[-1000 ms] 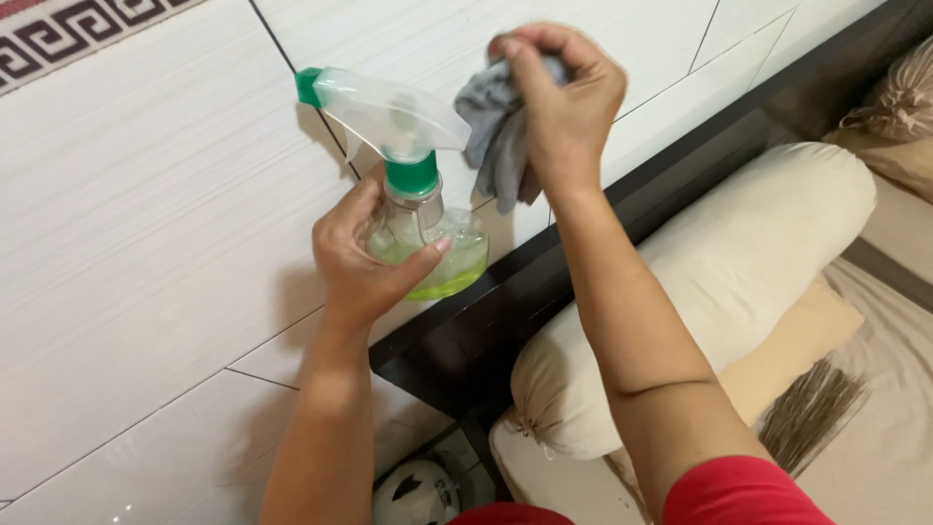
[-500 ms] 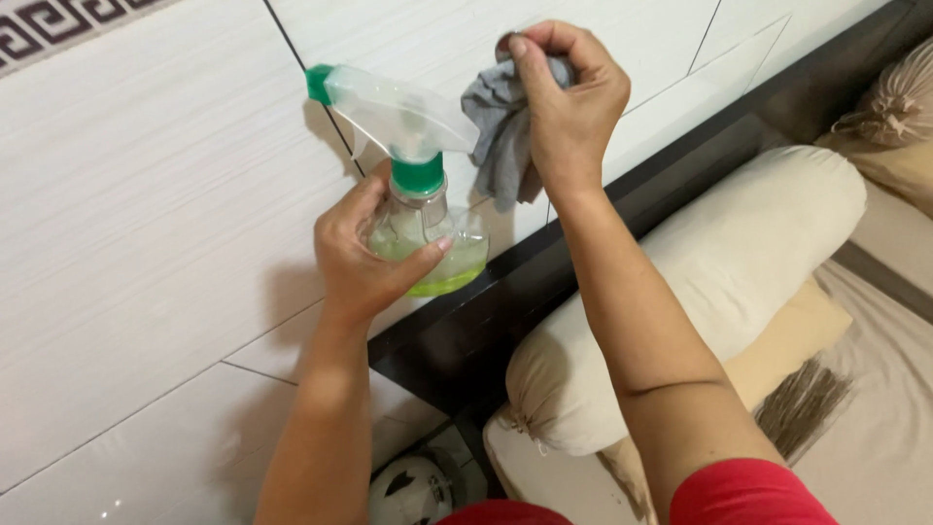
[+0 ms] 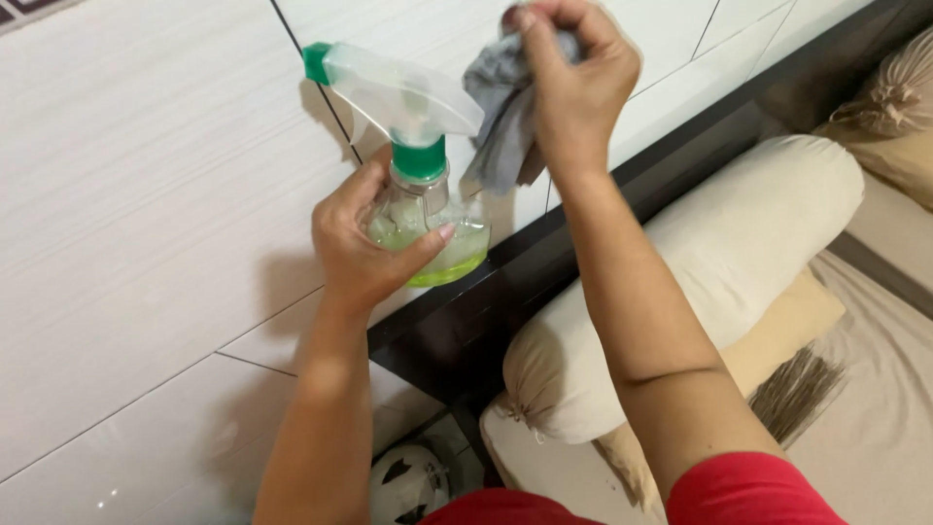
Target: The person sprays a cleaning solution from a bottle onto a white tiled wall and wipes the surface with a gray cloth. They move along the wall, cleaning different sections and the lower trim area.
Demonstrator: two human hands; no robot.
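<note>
Gripping clear plastic spray bottle (image 3: 420,209), left hand (image 3: 364,248); right hand (image 3: 573,87) bunches soft grey cloth (image 3: 498,117).

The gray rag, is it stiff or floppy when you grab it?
Probably floppy: the gray rag droops in soft folds below the right hand. It likely weighs little, since pinched fingers alone hold it. It looks unlikely to slip.

The one package was a clear spray bottle (image 3: 420,209) with a green collar and nozzle tip, holding pale green liquid, just left of the grey cloth (image 3: 505,122). No labels, signs or screens showed.
</note>
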